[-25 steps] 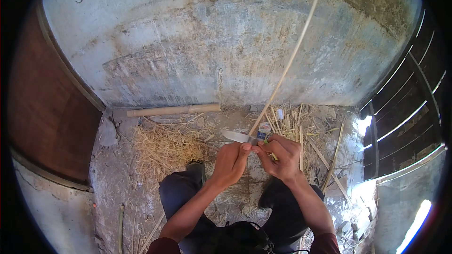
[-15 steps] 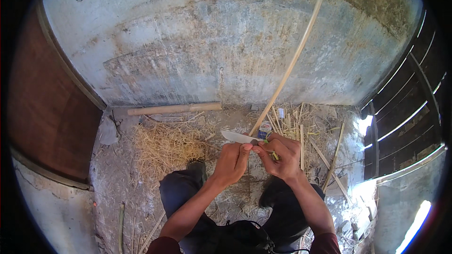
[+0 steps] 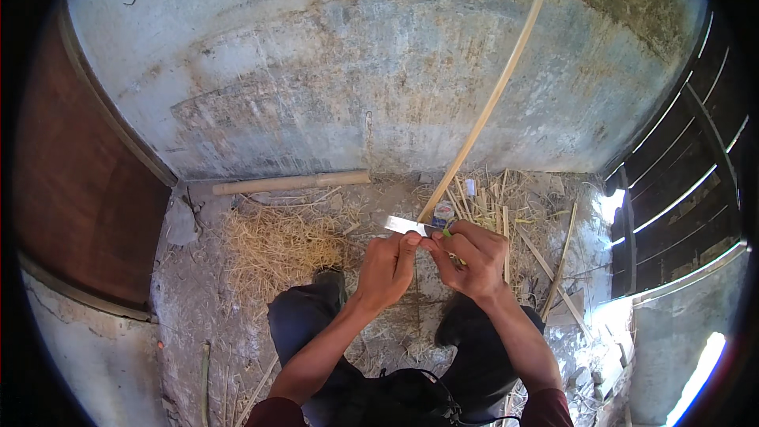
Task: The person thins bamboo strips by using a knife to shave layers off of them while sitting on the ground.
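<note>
A knife (image 3: 401,224) with a short, bright blade is in front of me between my two hands, its blade pointing left. My right hand (image 3: 473,259) is closed around its handle, most of which the fingers hide. My left hand (image 3: 386,270) is closed too, with thumb and finger pinching at the base of the blade. Behind the blade, a long pale bamboo strip (image 3: 500,88) slants up and right across the wall; the hands and knife partly cover its lower end. Something small and green (image 3: 447,232) shows by the right fingers.
A heap of straw-like shavings (image 3: 281,241) lies left on the floor, with a bamboo pole (image 3: 292,183) along the wall behind it. Several loose strips (image 3: 560,261) lie at the right. A small pack (image 3: 443,212) sits just beyond my right hand. A slatted dark panel (image 3: 680,166) stands right.
The knife has turned in my hands, so its blade now catches the light and looks shorter and flatter. Both hands stay nearly in place.
</note>
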The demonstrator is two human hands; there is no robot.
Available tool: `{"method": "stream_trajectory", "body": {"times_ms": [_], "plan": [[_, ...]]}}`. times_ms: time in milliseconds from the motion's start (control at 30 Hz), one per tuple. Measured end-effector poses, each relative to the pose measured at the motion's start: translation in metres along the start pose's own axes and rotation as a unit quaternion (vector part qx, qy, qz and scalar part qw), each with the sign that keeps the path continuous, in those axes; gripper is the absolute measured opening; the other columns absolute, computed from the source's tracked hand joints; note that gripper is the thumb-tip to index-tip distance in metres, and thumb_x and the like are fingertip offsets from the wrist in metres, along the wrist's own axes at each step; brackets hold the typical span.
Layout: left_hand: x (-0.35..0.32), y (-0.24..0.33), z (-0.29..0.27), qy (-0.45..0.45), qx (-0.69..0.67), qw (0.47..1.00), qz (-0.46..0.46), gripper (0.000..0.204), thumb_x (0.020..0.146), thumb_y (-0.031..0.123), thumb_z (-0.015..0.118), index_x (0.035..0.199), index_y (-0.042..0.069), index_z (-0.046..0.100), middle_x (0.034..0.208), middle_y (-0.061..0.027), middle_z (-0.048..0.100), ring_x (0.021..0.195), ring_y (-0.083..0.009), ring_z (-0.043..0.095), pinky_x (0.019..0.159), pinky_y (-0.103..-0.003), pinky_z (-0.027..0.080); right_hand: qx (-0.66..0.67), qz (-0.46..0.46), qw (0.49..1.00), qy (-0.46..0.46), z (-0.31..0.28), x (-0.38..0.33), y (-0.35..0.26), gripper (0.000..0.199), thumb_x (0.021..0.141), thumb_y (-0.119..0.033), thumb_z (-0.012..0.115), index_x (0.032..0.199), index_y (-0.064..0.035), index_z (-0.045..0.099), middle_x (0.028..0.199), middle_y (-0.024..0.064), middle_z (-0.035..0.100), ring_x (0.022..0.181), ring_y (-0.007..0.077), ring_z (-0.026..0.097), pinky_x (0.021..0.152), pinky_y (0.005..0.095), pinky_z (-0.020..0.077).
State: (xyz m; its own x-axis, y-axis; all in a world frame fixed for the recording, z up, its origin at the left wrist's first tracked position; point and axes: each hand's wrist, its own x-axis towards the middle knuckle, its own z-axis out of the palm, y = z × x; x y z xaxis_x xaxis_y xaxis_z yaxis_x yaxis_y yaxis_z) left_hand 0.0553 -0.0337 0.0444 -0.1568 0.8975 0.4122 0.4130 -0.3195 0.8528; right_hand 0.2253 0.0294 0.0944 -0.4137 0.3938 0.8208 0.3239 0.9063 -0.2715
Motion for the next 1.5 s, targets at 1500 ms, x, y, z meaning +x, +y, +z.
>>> {"method": "stream_trajectory", "body": {"times_ms": [1500], "plan": [[-0.002,0.01,0.002,0.006,0.141,0.988,0.061,0.034,0.115,0.028,0.051,0.116,-0.003,0.065,0.064,-0.0218,0.059,0.055,-0.0444,0.062,0.052,-0.051,0.043,-0.013,-0.059,0.998,0.023,0.0,0.001,0.019,0.021,0.075,-0.008,0.093,0.077,-0.0061,0.072,0.07,0.0069,0.067,0.053,0.0215,0.064,0.045,0.0333,0.0461]]}}
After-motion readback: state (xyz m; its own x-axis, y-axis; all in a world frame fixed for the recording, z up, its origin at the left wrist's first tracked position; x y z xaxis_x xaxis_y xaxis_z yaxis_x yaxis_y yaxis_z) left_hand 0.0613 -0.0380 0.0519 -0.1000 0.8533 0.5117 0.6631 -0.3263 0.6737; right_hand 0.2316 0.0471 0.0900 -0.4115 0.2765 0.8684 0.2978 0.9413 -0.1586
